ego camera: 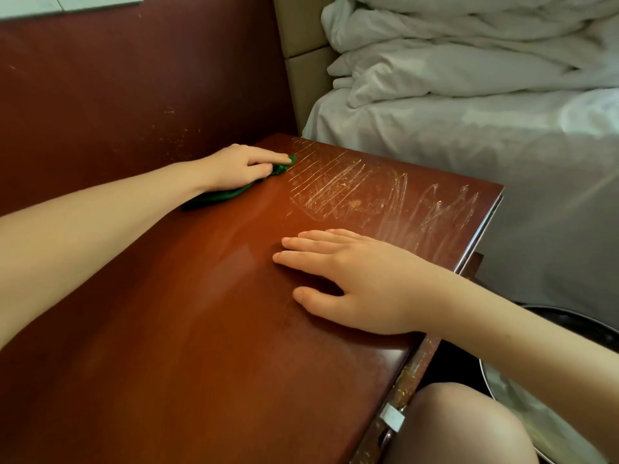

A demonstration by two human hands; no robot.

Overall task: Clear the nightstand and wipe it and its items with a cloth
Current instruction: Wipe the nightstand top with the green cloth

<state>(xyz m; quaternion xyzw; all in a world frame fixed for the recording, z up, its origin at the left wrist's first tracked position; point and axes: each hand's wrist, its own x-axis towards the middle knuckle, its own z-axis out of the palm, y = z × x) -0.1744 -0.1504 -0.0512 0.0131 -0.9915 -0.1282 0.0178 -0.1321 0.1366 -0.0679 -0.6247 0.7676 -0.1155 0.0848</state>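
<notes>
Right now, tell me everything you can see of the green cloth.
The cloth is dark green, soft-looking fabric, bunched up rather than spread flat. It lies on the nightstand top at its far corner by the wall. The left hand holds it, fingers curled over it; one end pokes out past the fingertips, another trails under the wrist.
</notes>
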